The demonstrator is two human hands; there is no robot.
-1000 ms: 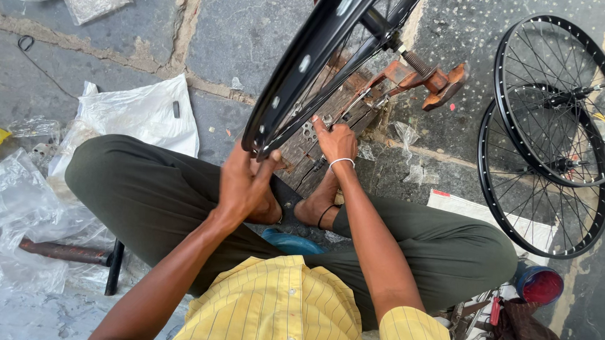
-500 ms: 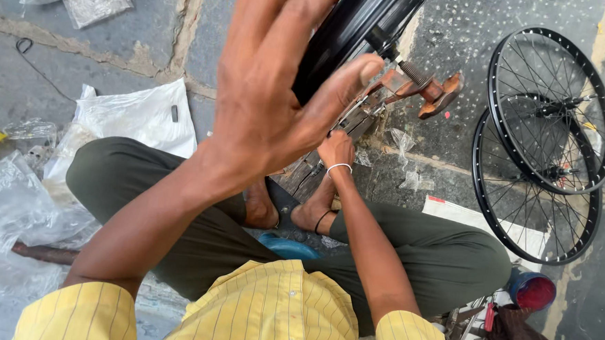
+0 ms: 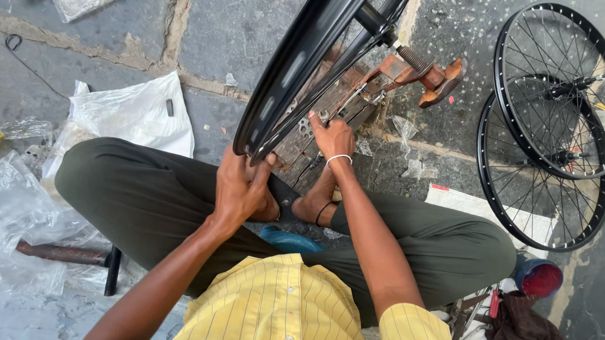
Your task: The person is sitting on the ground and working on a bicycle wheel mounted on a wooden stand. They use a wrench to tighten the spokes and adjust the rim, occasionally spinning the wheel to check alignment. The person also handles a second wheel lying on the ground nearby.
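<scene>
I sit cross-legged on a stone floor with a black bicycle wheel [image 3: 301, 59] mounted upright in a rusty wooden stand [image 3: 418, 72] before me. My left hand [image 3: 243, 187] grips the near bottom of the wheel's rim. My right hand [image 3: 332, 133] reaches inside the wheel among the spokes, its fingers pinched on something small at a spoke; what it pinches is too small to make out. A white band circles that wrist.
Two black spoked wheels [image 3: 560, 121] lie stacked on the floor at right. A red-lidded tin [image 3: 540, 277] and a dark rag [image 3: 528, 333] sit near my right knee. Clear plastic bags [image 3: 10, 210], a white bag [image 3: 133, 113] and a hammer [image 3: 70, 256] lie at left.
My left hand was raised close to the camera half a second ago; it has come back down onto the wheel's rim. My right hand has stayed at the spokes.
</scene>
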